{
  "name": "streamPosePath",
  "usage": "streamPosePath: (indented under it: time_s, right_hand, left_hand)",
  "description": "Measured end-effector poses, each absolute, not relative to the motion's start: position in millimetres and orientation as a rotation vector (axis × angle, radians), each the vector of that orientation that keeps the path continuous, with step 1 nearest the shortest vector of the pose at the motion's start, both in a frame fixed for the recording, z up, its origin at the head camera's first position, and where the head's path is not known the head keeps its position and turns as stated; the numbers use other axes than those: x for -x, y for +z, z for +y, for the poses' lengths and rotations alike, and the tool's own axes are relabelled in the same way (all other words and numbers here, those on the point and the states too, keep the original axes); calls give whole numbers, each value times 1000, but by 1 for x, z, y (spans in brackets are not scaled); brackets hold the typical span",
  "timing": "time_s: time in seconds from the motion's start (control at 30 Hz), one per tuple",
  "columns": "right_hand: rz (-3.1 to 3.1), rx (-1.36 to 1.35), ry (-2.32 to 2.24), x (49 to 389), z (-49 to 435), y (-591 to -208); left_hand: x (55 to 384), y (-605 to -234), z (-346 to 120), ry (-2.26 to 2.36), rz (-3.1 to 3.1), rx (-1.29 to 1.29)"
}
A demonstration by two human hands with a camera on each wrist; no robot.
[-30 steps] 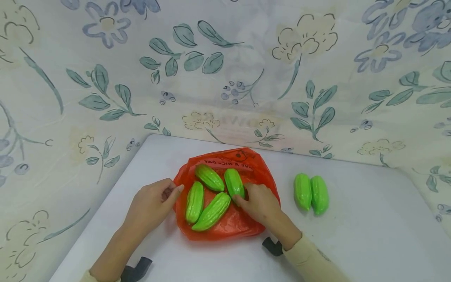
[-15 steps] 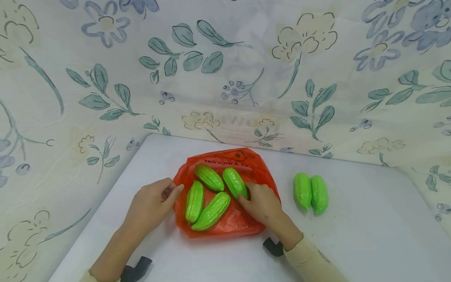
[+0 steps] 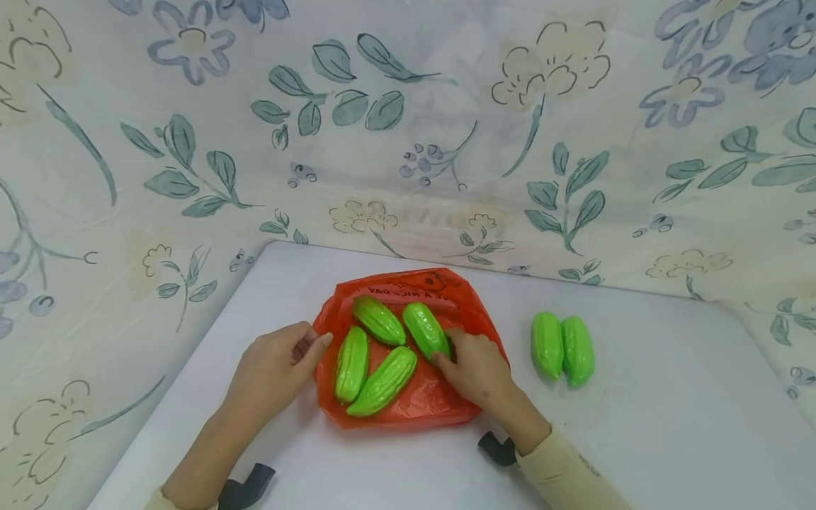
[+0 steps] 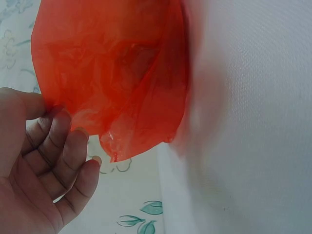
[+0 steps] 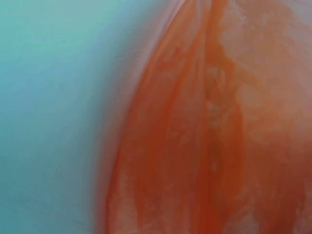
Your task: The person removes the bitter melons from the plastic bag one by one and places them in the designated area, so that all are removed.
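A red plastic bag (image 3: 433, 400) lies spread open on the white table, its rim standing up around several green bitter melons. My right hand (image 3: 478, 372) reaches inside and holds one bitter melon (image 3: 422, 326) by its near end, thumb on top and the other fingers mostly hidden. Left of it lie three more: one bitter melon (image 3: 379, 320) at the back, another (image 3: 351, 368) on the left and a third (image 3: 384, 382) in front. My left hand (image 4: 53, 161) pinches the bag's left rim between thumb and forefinger, its other fingers loosely bent. In the right wrist view only the bag's side shows, blurred.
Two more bitter melons, a left one (image 3: 547, 345) and a right one (image 3: 577, 352), lie side by side on the table (image 3: 663, 397) right of the bag. A flower-patterned cloth (image 3: 446, 142) rises behind and at the left. Dark wrist-mounted pieces (image 3: 248, 487) show below the forearms.
The held bitter melon has tilted, its near end swinging slightly right along with my right hand. The bag's front edge has risen a little. My left hand keeps its place on the rim.
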State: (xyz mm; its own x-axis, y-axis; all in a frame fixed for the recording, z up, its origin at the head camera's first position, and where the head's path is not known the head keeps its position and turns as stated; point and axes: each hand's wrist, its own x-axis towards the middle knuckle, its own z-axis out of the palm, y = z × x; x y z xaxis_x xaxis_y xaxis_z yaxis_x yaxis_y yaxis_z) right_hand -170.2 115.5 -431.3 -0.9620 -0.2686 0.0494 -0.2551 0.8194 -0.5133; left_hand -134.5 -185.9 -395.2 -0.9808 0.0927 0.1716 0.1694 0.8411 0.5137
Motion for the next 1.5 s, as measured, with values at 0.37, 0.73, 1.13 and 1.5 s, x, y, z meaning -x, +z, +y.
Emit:
streamPosePath:
  time_s: [0.37,0.73,1.13,1.5]
  right_hand:
    - [2940,401,-851,168,115,-429]
    - [2917,418,-887,163,115,-426]
    - [2925,398,-918,151,117,-408]
    - [2929,440,-984,135,120,-394]
  left_hand:
    - [135,-392,-186,-817,-2889,210]
    - [136,-393,-186,-815,-2879,218]
    - [136,-392,-185,-824,-2885,209]
    - [136,-393,-186,-820,-2878,216]
